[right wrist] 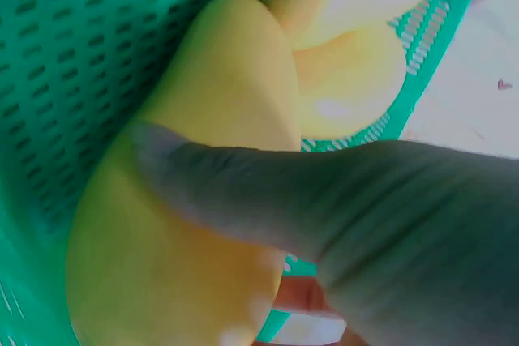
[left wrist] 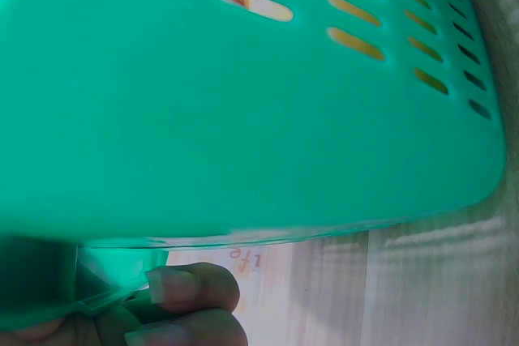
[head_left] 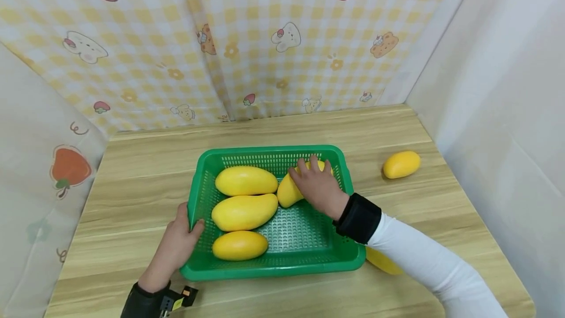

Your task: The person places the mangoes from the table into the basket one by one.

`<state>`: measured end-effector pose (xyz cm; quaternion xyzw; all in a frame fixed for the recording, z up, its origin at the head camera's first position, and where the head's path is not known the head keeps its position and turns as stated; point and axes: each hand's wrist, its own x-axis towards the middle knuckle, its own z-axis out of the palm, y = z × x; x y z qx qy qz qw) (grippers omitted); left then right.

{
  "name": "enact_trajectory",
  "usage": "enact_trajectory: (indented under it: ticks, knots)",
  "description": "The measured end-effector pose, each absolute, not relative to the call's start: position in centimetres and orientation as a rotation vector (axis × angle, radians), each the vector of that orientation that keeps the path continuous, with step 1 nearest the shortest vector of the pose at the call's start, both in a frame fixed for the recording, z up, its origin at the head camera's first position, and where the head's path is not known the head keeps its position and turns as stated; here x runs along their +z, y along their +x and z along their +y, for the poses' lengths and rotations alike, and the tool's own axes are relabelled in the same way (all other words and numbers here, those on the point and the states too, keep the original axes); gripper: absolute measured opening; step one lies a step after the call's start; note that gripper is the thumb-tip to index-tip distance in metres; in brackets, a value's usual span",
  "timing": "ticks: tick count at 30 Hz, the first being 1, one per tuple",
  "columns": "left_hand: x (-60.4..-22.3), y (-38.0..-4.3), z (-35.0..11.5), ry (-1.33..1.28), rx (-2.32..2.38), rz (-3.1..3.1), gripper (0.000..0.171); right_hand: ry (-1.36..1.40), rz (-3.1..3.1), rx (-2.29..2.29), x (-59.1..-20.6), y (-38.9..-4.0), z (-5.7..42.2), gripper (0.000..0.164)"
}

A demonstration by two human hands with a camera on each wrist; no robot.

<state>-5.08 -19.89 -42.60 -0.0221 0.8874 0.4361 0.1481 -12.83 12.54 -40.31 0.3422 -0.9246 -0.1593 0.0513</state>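
A green plastic basket (head_left: 273, 273) with slotted sides stands on the table. My left hand (head_left: 174, 242) grips its left rim, thumb on the inner side. In the left wrist view, fingertips (left wrist: 195, 289) curl under the rim beside the basket's outer wall (left wrist: 203, 135). Inside the basket, at the back right, my right hand (head_left: 319, 188) holds a yellow mango (head_left: 288, 194) from above. The right wrist view has the thumb (right wrist: 195, 176) lying across that mango (right wrist: 154, 273). Three more mangoes fill the left side: one at the back (head_left: 246, 180), one in the middle (head_left: 244, 213), one in front (head_left: 240, 246).
A small mango (head_left: 401, 164) lies on the wooden table (head_left: 145, 161) right of the basket. Another mango (head_left: 383, 261) is by the basket's front right corner, partly hidden under my right sleeve. A patterned curtain (head_left: 265, 63) hangs behind, with pale cloth on both sides.
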Motion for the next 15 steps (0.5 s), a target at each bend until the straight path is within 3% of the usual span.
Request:
enact_trajectory:
  ticks: [5, 15]
  knots:
    - [-42.79, -5.04, -19.89, -0.062, 1.253, 2.559, 0.051, 0.921, -2.689, -0.552, -41.05, -12.6, 12.36, 0.038]
    - [-42.73, -5.02, -19.78, -0.077, 1.235, 2.572, 0.053, 0.992, -2.873, -0.396, -40.54, -13.55, 12.92, 0.048]
